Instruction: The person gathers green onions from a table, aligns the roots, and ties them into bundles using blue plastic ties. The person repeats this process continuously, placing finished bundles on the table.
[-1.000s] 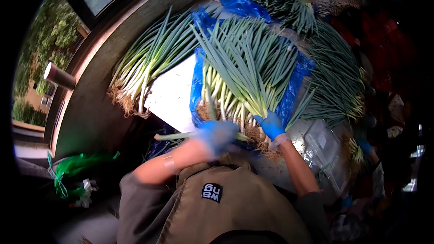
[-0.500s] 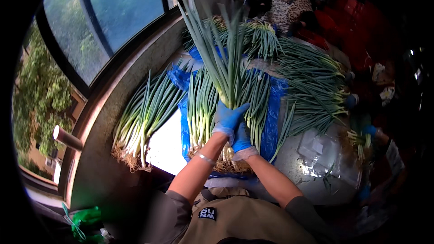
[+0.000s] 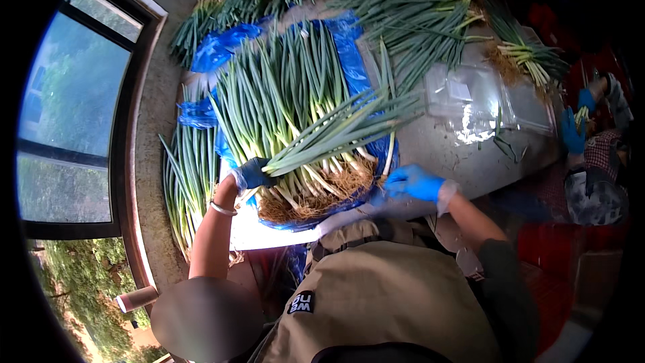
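Note:
My left hand (image 3: 254,175), in a blue glove, is closed round the lower end of a bunch of green onions (image 3: 336,138). Their leaves slant to the right across a larger pile of green onions (image 3: 282,87) lying on a blue plastic sheet (image 3: 351,60). Along the near side of that pile run pale stems and brown roots. My right hand (image 3: 413,183), also blue-gloved, is apart from the bunch with its fingers stretched out to the left, slightly blurred. Close to its fingertips lies the root end of a loose green onion (image 3: 391,144).
More green onions (image 3: 191,188) lie at the left beside the window wall, with other heaps (image 3: 403,13) at the back. Clear plastic packaging (image 3: 463,94) rests on the metal table (image 3: 430,138). A co-worker's gloved hands (image 3: 574,128) hold some stems at the right.
My hands have come apart, the right one letting go and moving right. The bunch has tipped from upright to leaves pointing right, held by the left hand alone. The view has turned rightward.

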The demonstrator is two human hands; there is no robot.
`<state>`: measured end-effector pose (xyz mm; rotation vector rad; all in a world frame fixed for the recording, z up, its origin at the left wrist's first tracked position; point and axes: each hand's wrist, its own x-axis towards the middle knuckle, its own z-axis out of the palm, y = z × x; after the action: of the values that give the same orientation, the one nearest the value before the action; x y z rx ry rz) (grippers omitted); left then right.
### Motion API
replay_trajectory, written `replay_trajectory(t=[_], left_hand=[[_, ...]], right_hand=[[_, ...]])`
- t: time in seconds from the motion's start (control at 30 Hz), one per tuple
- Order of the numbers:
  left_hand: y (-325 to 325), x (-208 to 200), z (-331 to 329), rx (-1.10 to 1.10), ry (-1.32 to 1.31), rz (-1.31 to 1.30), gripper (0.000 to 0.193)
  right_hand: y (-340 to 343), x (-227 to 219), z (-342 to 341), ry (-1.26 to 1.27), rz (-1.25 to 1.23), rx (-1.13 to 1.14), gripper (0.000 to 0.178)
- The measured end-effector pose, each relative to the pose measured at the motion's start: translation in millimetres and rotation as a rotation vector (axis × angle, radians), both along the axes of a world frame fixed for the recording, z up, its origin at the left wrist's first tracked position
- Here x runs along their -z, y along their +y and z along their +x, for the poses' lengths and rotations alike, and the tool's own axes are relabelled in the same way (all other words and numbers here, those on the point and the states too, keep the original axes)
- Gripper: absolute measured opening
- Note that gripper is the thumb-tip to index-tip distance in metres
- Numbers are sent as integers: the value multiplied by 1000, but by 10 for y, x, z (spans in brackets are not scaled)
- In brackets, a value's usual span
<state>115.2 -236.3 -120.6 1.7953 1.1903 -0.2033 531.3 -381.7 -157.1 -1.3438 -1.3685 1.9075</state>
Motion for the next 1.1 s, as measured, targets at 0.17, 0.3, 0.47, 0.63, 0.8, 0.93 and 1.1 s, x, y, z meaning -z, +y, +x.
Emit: replay_trajectory(t=[0.17, 0.3, 0.47, 0.63, 0.8, 0.93, 1.1], left_hand=[[69, 128, 82, -57, -79, -173, 34], [-27, 201, 5, -51, -114, -85, 38], [-51, -32, 209, -110, -20, -51, 41], [-58, 133, 64, -226, -131, -123, 42], [-40, 178, 30, -144, -131, -33, 51], [-38, -46, 92, -101, -89, -58, 52], [-12, 44, 38, -54, -39, -69, 57]], right_hand=[[-291, -176, 600, -150, -92, 166, 17], [3, -934, 640, -125, 7, 294, 16], [438, -1397, 24, -146, 583, 256, 19], [477, -1022, -775, -262, 982, -391, 29], [709, -613, -1331, -566, 1219, -435, 39], [972, -743, -1334, -654, 1281, -276, 39], [1137, -628, -1228, -701, 1283, -254, 29]])
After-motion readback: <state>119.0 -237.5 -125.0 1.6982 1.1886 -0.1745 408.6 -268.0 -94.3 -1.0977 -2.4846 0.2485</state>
